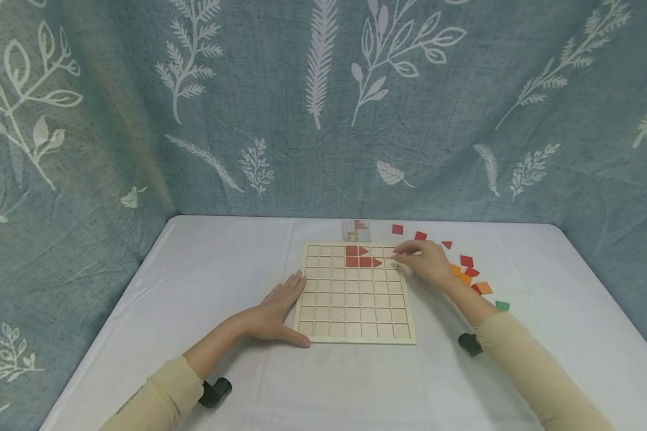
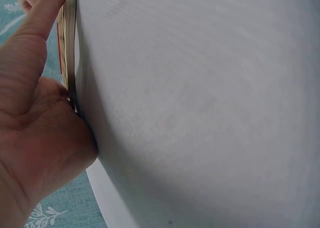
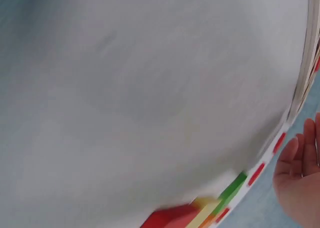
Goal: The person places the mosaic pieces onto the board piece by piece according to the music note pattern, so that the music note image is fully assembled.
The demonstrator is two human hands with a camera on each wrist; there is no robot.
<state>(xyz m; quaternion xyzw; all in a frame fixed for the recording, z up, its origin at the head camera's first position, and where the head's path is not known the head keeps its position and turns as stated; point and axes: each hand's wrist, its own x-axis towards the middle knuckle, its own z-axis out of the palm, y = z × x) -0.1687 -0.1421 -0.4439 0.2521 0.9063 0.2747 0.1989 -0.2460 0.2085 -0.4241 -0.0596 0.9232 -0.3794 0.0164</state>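
So the wooden grid board [image 1: 353, 299] sits around the middle of the counter [image 1: 221, 257], with 5 red pieces [image 1: 352, 261] on it: a square plus a triangle in the far row, 2 squares plus a triangle in the next row. Both triangles point right.

The left hand [image 1: 274, 311] is spread out, fingers straight against the board's left edge, thumb at the near left corner. The right hand [image 1: 425, 260] is up at the far right corner with thumb and fingertips close together; can't tell if there's a piece between them.

Just behind the board there's a small clear item [image 1: 356, 230] with red on it. Off to the right are loose red tiles [image 1: 466, 261], some orange tiles [image 1: 484, 288] and a green tile [image 1: 502, 306]. Behind everything hangs a blue-green leafy curtain [image 1: 280, 90].
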